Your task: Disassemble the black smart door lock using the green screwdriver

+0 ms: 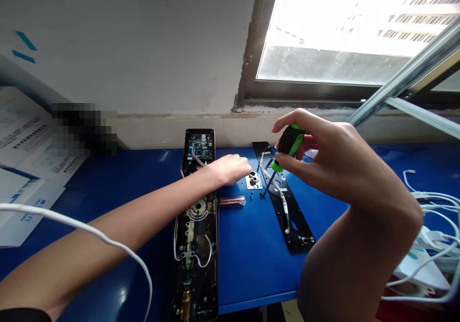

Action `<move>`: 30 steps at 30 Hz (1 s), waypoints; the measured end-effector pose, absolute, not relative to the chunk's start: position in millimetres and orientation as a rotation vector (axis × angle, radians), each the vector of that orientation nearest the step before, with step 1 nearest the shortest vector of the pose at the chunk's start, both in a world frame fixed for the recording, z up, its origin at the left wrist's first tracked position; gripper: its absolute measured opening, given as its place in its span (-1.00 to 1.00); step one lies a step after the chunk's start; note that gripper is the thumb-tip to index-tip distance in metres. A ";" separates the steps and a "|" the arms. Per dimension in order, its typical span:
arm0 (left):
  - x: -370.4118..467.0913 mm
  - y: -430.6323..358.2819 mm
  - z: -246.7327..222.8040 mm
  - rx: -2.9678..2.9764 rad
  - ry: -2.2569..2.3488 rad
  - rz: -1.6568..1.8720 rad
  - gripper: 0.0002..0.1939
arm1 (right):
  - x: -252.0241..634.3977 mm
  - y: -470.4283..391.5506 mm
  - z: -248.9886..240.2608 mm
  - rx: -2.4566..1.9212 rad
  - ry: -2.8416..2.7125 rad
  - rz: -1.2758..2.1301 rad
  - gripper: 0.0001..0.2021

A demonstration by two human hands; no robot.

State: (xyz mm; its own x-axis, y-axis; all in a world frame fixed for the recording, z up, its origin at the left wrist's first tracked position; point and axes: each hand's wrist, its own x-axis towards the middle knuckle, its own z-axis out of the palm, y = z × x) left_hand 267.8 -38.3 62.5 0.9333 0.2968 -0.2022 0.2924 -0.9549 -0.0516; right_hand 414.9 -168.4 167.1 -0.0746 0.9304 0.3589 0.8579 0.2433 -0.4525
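My right hand (312,154) grips the black and green handle of a screwdriver (290,142), its shaft slanting down to small dark screws (262,195) on the blue table. My left hand (232,168) is closed beside a small metal plate with a round black part (253,180); what its fingers hold, if anything, is hidden. Under my left forearm stretches a long black housing (197,259) with a circuit board, brass parts and white wires inside. Right of the plate lies a long black panel (293,216) with a white-wrapped cable (278,188) on it.
A reddish cylinder in clear wrap (233,201) lies against the housing. White cables (436,212) and a white box crowd the right side. Papers and boxes (25,140) stand at left. A white cable (108,238) crosses over my left forearm. Wall and window border the table's back.
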 end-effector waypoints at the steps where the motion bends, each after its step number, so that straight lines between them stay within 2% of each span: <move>1: 271.7 -37.3 57.6 -3.069 -0.475 0.344 -0.76 | 416.0 -169.2 167.7 -1.642 -1.944 0.157 -0.67; 11: 288.2 -35.5 45.2 -3.138 -0.494 0.326 -0.74 | 421.2 -168.9 166.1 -1.607 -1.968 0.110 -0.70; 18: 271.8 -42.8 62.2 -3.160 -0.571 0.224 -0.78 | 420.1 -167.8 165.7 -1.597 -1.966 0.120 -0.71; 21: 246.1 -49.5 76.7 -3.183 -0.571 0.052 -0.78 | 415.0 -165.4 165.2 -1.537 -1.966 0.156 -0.70; 25: 197.2 -55.1 83.4 -3.216 -0.520 -0.521 -0.79 | 403.6 -163.0 164.9 -1.433 -1.979 0.174 -0.66; 30: 144.7 -52.6 72.3 -3.077 -0.620 -1.025 -0.78 | 379.9 -158.4 164.5 -1.296 -1.896 0.224 -0.59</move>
